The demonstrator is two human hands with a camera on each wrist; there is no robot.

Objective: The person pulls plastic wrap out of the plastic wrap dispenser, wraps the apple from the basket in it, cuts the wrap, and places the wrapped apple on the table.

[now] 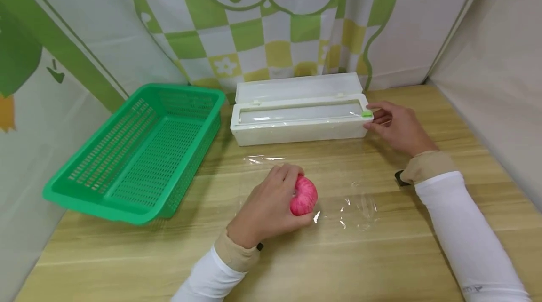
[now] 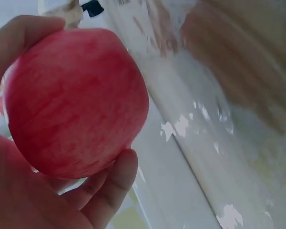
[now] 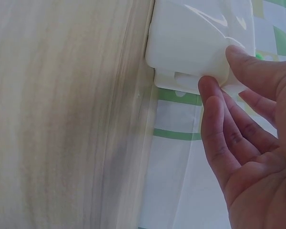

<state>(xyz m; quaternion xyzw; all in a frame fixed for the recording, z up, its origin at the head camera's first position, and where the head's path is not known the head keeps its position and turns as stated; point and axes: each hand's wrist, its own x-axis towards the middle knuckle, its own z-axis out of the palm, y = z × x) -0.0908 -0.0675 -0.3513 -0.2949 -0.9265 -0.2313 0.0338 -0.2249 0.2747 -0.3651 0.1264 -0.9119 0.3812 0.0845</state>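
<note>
My left hand [image 1: 270, 205] holds a red apple [image 1: 306, 194] over a sheet of clear cling film [image 1: 351, 189] on the table. In the left wrist view, thumb and fingers curl round the apple [image 2: 78, 102]. Behind the film stands a white cling film dispenser [image 1: 300, 131], its lid [image 1: 298, 88] raised at the back. Film runs from it toward me. At its right end, my right hand [image 1: 400, 128] grips the corner beside a small green slider [image 1: 366, 114]. The right wrist view has thumb and fingertips against the dispenser's end [image 3: 195, 43].
A green plastic basket [image 1: 192, 151] with slotted walls stands on the left of the wooden table [image 1: 338, 264]. A patterned curtain [image 1: 271, 34] hangs close behind the dispenser. On the right rises a pale wall [image 1: 495, 81].
</note>
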